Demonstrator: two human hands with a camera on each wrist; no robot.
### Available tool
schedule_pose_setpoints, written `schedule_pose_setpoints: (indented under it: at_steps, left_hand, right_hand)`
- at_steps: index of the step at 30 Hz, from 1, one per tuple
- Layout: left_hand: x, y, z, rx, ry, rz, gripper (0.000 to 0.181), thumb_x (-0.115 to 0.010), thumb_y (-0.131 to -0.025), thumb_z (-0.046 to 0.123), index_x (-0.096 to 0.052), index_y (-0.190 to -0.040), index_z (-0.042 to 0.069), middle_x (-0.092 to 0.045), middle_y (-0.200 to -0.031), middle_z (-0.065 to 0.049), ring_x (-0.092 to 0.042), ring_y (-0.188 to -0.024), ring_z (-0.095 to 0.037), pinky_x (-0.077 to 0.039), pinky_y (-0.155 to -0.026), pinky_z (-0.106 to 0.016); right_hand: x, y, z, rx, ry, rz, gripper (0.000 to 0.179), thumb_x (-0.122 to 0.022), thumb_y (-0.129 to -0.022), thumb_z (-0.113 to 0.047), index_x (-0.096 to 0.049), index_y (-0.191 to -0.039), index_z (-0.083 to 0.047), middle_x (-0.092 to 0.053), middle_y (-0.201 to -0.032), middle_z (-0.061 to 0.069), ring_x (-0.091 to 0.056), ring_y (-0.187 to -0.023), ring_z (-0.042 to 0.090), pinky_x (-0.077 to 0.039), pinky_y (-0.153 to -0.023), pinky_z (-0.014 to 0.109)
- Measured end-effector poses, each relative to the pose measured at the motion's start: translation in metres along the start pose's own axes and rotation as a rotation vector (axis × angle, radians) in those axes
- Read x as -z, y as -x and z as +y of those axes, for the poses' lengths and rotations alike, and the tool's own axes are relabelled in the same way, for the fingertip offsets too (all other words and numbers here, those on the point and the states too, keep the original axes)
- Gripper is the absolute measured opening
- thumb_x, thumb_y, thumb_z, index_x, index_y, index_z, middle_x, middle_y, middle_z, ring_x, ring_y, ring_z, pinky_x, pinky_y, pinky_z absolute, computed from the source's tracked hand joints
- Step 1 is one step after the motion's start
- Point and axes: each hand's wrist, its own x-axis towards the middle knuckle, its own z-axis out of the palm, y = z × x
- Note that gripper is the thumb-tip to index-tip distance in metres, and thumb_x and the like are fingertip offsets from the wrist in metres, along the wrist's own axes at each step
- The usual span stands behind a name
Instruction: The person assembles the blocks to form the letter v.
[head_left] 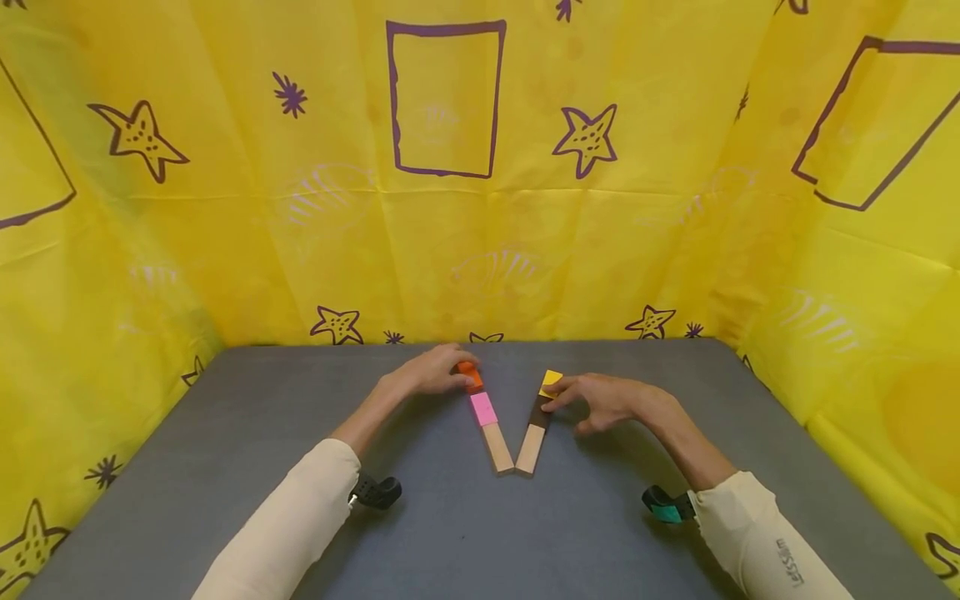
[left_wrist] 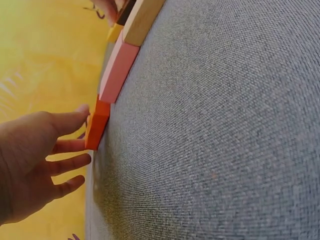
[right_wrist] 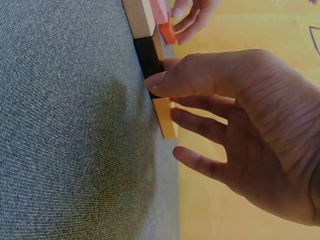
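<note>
My left hand (head_left: 435,371) is at an orange block (head_left: 470,375), its fingers about the far end and its thumb by the near side. In the left wrist view the thumb is just above the orange block (left_wrist: 98,125) and the other fingers are spread. My right hand (head_left: 603,400) has its thumb against the side of a dark brown block (right_wrist: 148,57) and its index finger behind it. Its middle finger is by a yellow block (head_left: 552,379). A pink block (head_left: 483,409) joins the orange one to a plain wooden block (head_left: 498,450).
Another plain wooden block (head_left: 530,452) continues the right row, and the two rows meet at the near end in a V. They lie on a grey cloth-covered table (head_left: 480,533). A yellow printed curtain (head_left: 450,233) surrounds its back and sides.
</note>
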Motion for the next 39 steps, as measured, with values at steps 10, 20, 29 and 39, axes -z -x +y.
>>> schedule_pose_setpoints:
  at_steps: [10, 20, 29, 39]
  left_hand:
    - [-0.001, 0.003, 0.007, 0.001, -0.011, -0.019, 0.04, -0.07, -0.101, 0.023, -0.068, -0.137, 0.006, -0.067, -0.132, -0.013, -0.061, -0.117, -0.026, -0.053, -0.109, -0.045]
    - [-0.004, 0.005, 0.013, -0.001, -0.004, -0.015, 0.04, -0.071, -0.101, 0.021, -0.067, -0.137, 0.006, -0.067, -0.134, -0.013, -0.062, -0.121, -0.027, -0.052, -0.111, -0.046]
    - [-0.002, 0.004, 0.012, -0.066, 0.002, -0.016, 0.037, -0.068, -0.101, 0.016, -0.068, -0.138, 0.009, -0.069, -0.134, -0.012, -0.06, -0.121, -0.028, -0.053, -0.108, -0.046]
    - [0.001, 0.006, 0.012, -0.109, -0.021, -0.022, 0.03, -0.072, -0.099, 0.016, -0.076, -0.128, 0.012, -0.071, -0.126, -0.011, -0.062, -0.114, -0.026, -0.054, -0.104, -0.042]
  right_hand:
    - [-0.002, 0.0, 0.004, -0.002, -0.004, -0.002, 0.059, -0.077, -0.086, -0.007, -0.067, -0.142, -0.019, -0.052, -0.159, 0.017, -0.049, -0.145, 0.043, -0.041, -0.12, 0.062]
    - [-0.003, -0.001, 0.005, -0.002, -0.012, 0.002, 0.059, -0.077, -0.085, -0.007, -0.067, -0.142, -0.019, -0.052, -0.158, 0.017, -0.05, -0.145, 0.042, -0.04, -0.12, 0.062]
    - [-0.002, -0.002, 0.004, 0.004, -0.018, -0.005, 0.06, -0.076, -0.085, -0.006, -0.066, -0.143, -0.019, -0.051, -0.159, 0.018, -0.049, -0.145, 0.043, -0.04, -0.12, 0.062]
    - [-0.001, -0.002, 0.003, 0.006, -0.012, -0.004, 0.059, -0.076, -0.086, -0.006, -0.066, -0.143, -0.019, -0.051, -0.159, 0.018, -0.05, -0.145, 0.043, -0.04, -0.12, 0.062]
